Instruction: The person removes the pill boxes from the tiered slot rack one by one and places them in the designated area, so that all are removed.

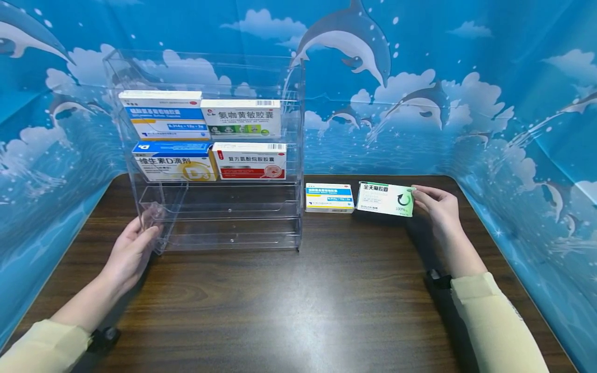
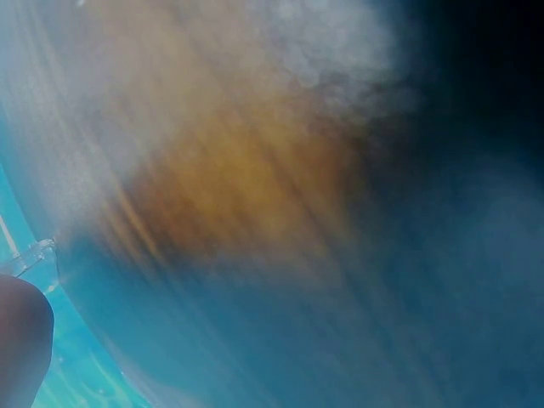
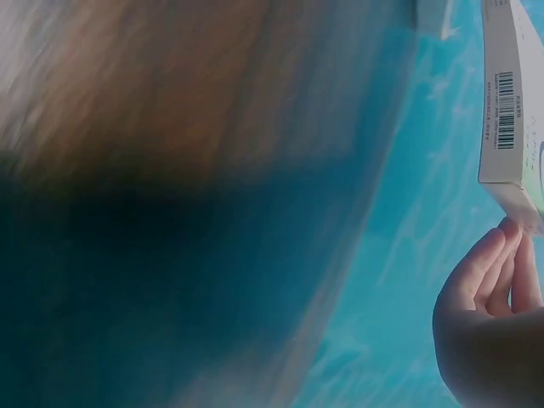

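Note:
In the head view my left hand [image 1: 132,243] grips the lower left side of a clear acrylic display rack [image 1: 233,241], thumb toward the front. My right hand [image 1: 438,207] pinches the right end of a white and green medicine box [image 1: 384,199] at the right of the rack. The right wrist view shows that box [image 3: 503,102] with a barcode along one side and my fingertips at its lower corner. A blue and white medicine box [image 1: 329,198] is between it and the rack. The left wrist view is mostly blur, with one fingertip [image 2: 24,340] at its edge.
On the rack's upper tiers stand a blue and white box [image 1: 165,116], a green-banded box [image 1: 241,119], a vitamin D box [image 1: 174,163] and a red-banded box [image 1: 250,161]. The brown wooden table [image 1: 280,300] is backed by a blue dolphin-print curtain [image 1: 420,52].

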`<state>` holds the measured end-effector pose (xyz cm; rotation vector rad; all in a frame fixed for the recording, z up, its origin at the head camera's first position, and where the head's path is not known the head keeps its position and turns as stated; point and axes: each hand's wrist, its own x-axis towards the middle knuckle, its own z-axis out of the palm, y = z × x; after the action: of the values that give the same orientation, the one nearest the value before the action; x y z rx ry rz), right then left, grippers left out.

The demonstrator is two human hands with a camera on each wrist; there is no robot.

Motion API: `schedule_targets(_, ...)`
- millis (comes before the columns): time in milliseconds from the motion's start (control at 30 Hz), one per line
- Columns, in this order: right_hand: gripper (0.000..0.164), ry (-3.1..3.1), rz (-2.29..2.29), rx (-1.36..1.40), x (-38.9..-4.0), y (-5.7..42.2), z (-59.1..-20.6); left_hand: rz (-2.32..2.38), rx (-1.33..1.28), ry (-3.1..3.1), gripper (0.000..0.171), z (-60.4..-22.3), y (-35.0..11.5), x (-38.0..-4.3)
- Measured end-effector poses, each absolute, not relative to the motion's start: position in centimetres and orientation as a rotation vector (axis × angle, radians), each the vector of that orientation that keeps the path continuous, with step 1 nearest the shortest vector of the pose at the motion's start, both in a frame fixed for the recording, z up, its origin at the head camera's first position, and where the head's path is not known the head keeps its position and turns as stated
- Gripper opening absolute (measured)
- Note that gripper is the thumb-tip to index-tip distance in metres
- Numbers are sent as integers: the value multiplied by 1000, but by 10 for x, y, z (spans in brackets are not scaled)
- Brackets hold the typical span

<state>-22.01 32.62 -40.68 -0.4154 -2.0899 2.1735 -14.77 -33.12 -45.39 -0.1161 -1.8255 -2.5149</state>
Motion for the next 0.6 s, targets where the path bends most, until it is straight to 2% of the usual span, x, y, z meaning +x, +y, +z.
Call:
schedule_targets(67, 7, -2166, 2103, -464, -223, 329, -411, -2506, -123, -1835, 44, -453, -331, -148)
schedule_targets(100, 10, -2221, 2050, -484, -225, 330, -413, -2505, -128, -1838, 44, -453, -331, -148)
schedule_targets(233, 43, -2439, 1826, -530, -233, 334, -422, -2483, -125, -1889, 50, -453, -332, -147)
schedule_targets(300, 52, -2515, 1753, -538, -237, 335, -426, -2470, -112, -1921, 54, -452, -332, -147)
schedule_targets(600, 60, -2608, 1785, -570, -254, 342, -435, -2460, -91, -1944, 53, -452, -333, -146)
